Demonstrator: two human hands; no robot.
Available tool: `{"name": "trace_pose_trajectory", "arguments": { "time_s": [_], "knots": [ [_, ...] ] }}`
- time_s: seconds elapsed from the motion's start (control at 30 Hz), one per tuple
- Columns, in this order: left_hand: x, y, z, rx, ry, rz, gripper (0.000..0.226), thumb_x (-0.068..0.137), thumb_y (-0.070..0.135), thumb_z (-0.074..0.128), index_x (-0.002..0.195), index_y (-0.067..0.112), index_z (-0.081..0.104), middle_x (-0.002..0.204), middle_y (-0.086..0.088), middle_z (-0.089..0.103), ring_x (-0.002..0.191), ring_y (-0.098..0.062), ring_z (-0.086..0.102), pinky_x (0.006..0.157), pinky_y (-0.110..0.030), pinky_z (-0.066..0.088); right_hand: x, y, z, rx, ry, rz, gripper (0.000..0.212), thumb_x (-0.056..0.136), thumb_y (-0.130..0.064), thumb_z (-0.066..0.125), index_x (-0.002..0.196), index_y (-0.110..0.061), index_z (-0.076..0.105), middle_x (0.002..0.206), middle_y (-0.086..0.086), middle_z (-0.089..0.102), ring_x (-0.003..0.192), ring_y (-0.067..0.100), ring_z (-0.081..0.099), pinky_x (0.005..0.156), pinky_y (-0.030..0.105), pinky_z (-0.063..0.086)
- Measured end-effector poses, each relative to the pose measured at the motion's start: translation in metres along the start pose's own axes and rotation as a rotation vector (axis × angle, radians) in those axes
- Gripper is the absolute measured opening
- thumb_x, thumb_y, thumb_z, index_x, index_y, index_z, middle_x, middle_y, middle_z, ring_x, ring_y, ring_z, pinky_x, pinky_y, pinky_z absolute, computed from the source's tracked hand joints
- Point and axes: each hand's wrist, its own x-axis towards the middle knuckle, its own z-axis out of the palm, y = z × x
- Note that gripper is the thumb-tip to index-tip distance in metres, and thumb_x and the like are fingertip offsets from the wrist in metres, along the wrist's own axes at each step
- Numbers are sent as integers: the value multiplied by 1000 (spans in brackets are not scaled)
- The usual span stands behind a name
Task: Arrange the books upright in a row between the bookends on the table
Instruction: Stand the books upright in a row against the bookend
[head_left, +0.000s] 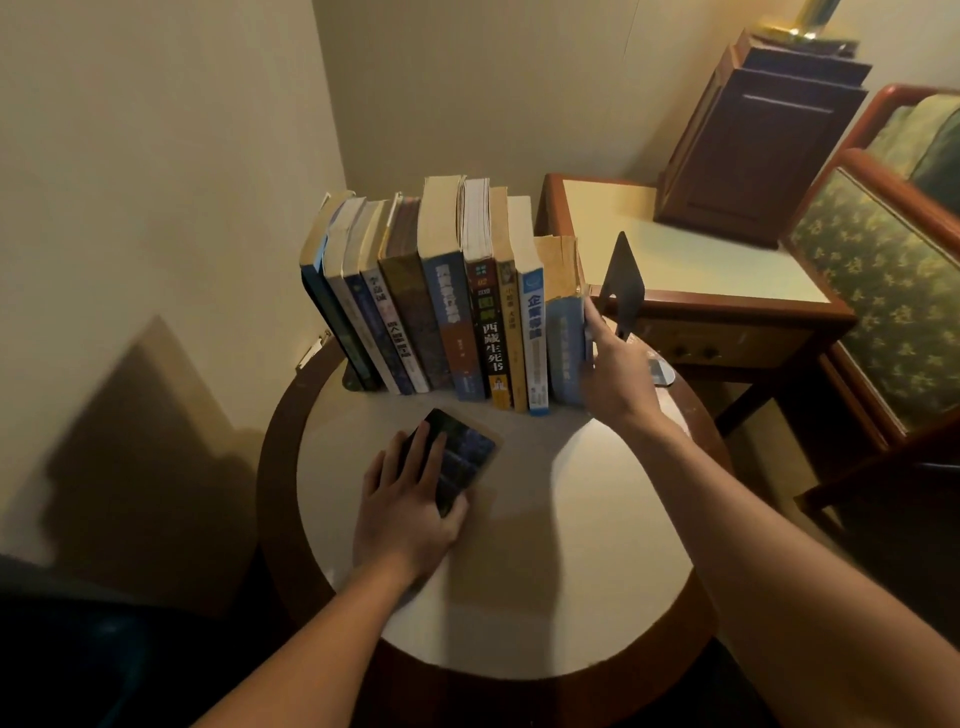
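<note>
The left hand (410, 499) lies palm down, near and left, fingers (418, 452) spread and flat; the right hand (618, 374) reaches farther, set on edge, index finger pointing up

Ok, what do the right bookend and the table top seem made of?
The right bookend looks like thin sheet metal, dark and matt: flat, thin-edged, with a cut-out near its foot. The table top seems a pale smooth laminate or painted panel, perhaps stone: no grain, soft sheen. Its rim looks like dark varnished wood.
</note>
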Motion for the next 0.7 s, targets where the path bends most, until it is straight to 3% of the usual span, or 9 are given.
{"name": "trace_pose_trajectory", "arguments": {
  "time_s": [0.13,0.33,0.47,0.53,0.6,0.7],
  "knots": [
    [0,0,1,-4,8,0,85,88,73,16,160,29,1,167,6,-10,154,-20,-9,124,-41,4,1,5,-3,-2,-15,24,84,97,-3,58,160,-36,13,134,16,57,124,34,55,87,54,56],
    [0,1,1,-13,-6,-9,82,92,73,18,159,31,-3,166,8,-16,153,-18,-14,125,-40,1,-20,12,11,115,238,4,62,93,-2,66,149,-17,46,130,14,64,117,32,62,83,46,59],
    [-1,1,0,-25,-7,-8,83,91,73,19,159,31,-4,166,8,-16,153,-18,-13,125,-40,1,-52,13,28,243,322,197,54,89,-8,71,140,-17,54,121,5,69,88,21,71,78,40,61],
    [-2,1,-2,-40,-7,-1,83,93,72,20,159,30,-8,166,7,-18,153,-19,-13,125,-39,-1,-70,11,42,225,237,228,47,89,-12,71,134,-17,58,112,-4,70,82,17,69,78,33,58],
    [-3,2,-3,-73,0,1,84,94,71,23,158,30,-11,166,8,-18,153,-19,-11,125,-40,0,-83,6,57,226,71,211,38,89,-17,72,126,-14,63,110,-1,72,86,16,69,77,30,57],
    [-4,3,-5,-129,26,9,87,93,69,32,158,30,-12,167,9,-11,153,-21,-3,125,-40,7,-90,-6,70,225,-114,126,48,88,-24,73,134,-17,61,116,-1,72,100,17,68,86,32,57]
  ]
}}
